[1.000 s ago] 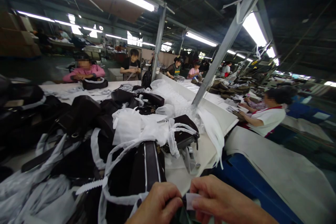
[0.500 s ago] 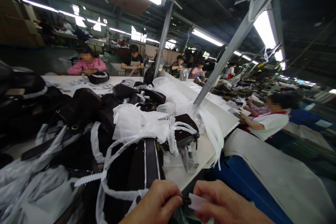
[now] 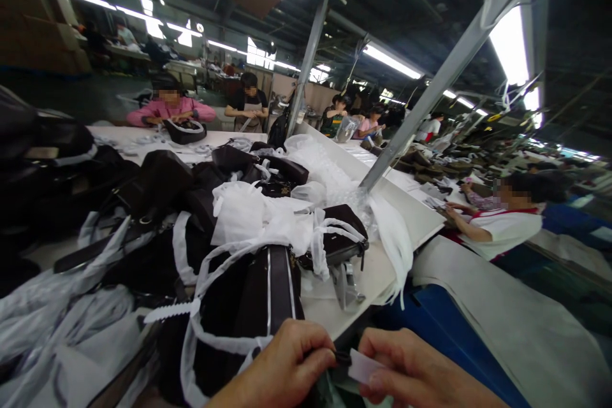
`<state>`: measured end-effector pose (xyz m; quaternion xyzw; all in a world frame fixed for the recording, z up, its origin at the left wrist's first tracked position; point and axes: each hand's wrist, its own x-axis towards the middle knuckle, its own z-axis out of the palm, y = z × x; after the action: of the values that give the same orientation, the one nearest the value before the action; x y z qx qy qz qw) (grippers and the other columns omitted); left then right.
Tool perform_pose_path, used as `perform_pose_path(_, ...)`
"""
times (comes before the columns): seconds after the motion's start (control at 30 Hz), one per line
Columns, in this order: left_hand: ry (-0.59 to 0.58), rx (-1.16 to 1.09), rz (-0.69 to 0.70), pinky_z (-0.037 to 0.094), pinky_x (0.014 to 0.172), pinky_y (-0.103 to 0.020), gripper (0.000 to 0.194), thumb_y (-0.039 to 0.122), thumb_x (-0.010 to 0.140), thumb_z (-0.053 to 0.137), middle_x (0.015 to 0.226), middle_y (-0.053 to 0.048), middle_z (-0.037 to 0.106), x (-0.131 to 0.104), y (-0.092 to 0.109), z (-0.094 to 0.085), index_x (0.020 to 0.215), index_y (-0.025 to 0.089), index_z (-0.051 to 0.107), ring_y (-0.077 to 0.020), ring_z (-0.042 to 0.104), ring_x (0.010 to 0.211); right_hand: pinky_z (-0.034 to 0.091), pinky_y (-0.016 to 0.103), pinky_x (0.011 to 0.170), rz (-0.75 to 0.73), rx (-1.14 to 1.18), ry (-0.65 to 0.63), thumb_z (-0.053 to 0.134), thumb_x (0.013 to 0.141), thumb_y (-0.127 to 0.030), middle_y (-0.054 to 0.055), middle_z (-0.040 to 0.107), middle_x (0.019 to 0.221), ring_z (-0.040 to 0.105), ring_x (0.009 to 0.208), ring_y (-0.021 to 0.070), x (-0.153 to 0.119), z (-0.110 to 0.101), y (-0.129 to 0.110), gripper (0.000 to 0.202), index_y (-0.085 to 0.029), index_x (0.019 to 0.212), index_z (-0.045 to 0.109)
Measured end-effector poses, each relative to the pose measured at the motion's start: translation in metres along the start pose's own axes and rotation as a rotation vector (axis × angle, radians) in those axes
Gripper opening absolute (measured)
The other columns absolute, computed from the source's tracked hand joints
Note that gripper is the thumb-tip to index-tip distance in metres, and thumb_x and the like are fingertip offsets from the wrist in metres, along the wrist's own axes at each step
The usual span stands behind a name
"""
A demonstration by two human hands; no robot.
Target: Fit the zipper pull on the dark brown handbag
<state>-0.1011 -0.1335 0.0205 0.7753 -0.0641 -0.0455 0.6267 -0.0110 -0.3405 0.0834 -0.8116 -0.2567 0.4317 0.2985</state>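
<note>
My left hand pinches a short black cord or strap end at the bottom of the view. Close beside it, my right hand is closed on a small white translucent strip, whose free end meets the black piece. Whether the two are joined, I cannot tell. Just beyond my left hand lies a dark brown bag with silvery piping, its handle wrapped in white material. White tissue sheets rest on top of it. A smaller dark pouch sits to the right.
Dark bags pile up on the left. A metal clamp is at the table edge, near hanging white strips. A slanted metal post rises behind. A blue bin stands right; a co-worker sits beyond it.
The whole view has shifted slightly, so the scene sits a little further right. Both my hands keep their holds on the black piece and the white strip.
</note>
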Motion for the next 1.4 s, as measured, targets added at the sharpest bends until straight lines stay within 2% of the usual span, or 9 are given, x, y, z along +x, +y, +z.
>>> perform_pose_path(0.1,0.001,-0.020,-0.017,0.037,0.067,-0.020,0.018,0.019,0.084,0.053,0.073,0.001,0.060,-0.001,0.001,-0.001,0.075,0.015,0.068,-0.0130,0.054,0.073,0.039,0.020,0.057,-0.015,0.029,-0.011,0.059,0.083,-0.028,-0.001,0.061,0.074,0.054,0.065,0.0117,0.000,-0.002,-0.001,0.011,-0.018,0.084,0.059)
perform_pose_path(0.23,0.004,-0.021,-0.006,0.036,0.066,-0.020,0.017,0.017,0.084,0.053,0.072,0.001,0.059,-0.002,0.002,-0.002,0.074,0.015,0.067,-0.0122,0.053,0.071,0.032,0.023,0.060,-0.077,-0.073,0.056,0.056,0.090,-0.050,-0.004,0.048,0.067,0.042,0.065,0.0106,0.000,-0.003,-0.007,0.035,-0.017,0.076,0.056)
perform_pose_path(0.4,-0.001,-0.021,0.018,0.035,0.065,-0.019,0.017,0.017,0.084,0.052,0.071,0.002,0.058,-0.003,0.001,-0.002,0.074,0.015,0.066,-0.0115,0.052,0.070,0.031,0.024,0.061,-0.052,-0.174,0.076,0.051,0.090,-0.059,-0.004,0.047,0.069,0.042,0.068,0.0123,-0.002,-0.003,-0.012,0.044,-0.018,0.075,0.055)
perform_pose_path(0.67,-0.010,0.016,0.037,0.035,0.067,-0.019,0.018,0.016,0.086,0.053,0.072,0.001,0.058,-0.004,0.003,-0.001,0.074,0.015,0.066,-0.0112,0.052,0.071,0.032,0.026,0.068,-0.011,-0.313,0.081,0.043,0.092,-0.052,-0.002,0.051,0.073,0.046,0.073,0.0150,-0.006,-0.001,-0.014,0.037,-0.020,0.074,0.052)
perform_pose_path(0.93,-0.015,0.054,0.063,0.036,0.067,-0.019,0.016,0.015,0.087,0.054,0.073,0.001,0.060,-0.004,0.001,0.002,0.077,0.015,0.067,-0.0111,0.054,0.072,0.034,0.025,0.071,0.011,-0.334,0.037,0.044,0.092,-0.042,-0.001,0.058,0.079,0.052,0.080,0.0167,-0.007,0.001,-0.018,0.029,-0.020,0.078,0.058)
perform_pose_path(1.03,-0.016,0.079,0.075,0.036,0.067,-0.019,0.017,0.017,0.088,0.053,0.074,0.000,0.060,-0.004,0.000,0.002,0.078,0.016,0.067,-0.0113,0.053,0.072,0.034,0.025,0.068,0.001,-0.309,0.017,0.044,0.092,-0.044,-0.002,0.056,0.075,0.051,0.076,0.0153,-0.007,0.001,-0.019,0.031,-0.019,0.078,0.058)
perform_pose_path(1.23,-0.022,0.152,0.066,0.037,0.070,-0.020,0.016,0.020,0.090,0.052,0.078,0.000,0.061,-0.005,-0.003,0.008,0.079,0.017,0.063,-0.0124,0.054,0.075,0.037,0.026,0.076,0.054,-0.434,0.094,0.044,0.095,-0.047,0.001,0.060,0.088,0.055,0.089,0.0191,-0.005,0.009,-0.013,0.033,-0.021,0.085,0.061)
perform_pose_path(1.3,-0.034,0.159,0.055,0.038,0.073,-0.021,0.015,0.022,0.091,0.050,0.083,-0.001,0.062,-0.006,-0.003,0.008,0.083,0.018,0.062,-0.0141,0.055,0.081,0.038,0.027,0.074,0.026,-0.467,0.132,0.044,0.096,-0.049,0.001,0.060,0.087,0.056,0.085,0.0185,-0.004,0.013,-0.010,0.035,-0.021,0.083,0.061)
perform_pose_path(1.4,-0.053,0.119,0.033,0.037,0.073,-0.023,0.014,0.020,0.093,0.044,0.085,0.000,0.058,-0.008,-0.002,0.005,0.102,0.020,0.054,-0.0141,0.053,0.081,0.038,0.027,0.075,-0.040,-0.501,0.172,0.046,0.095,-0.049,0.002,0.063,0.088,0.057,0.085,0.0191,-0.002,0.016,-0.010,0.033,-0.022,0.085,0.063)
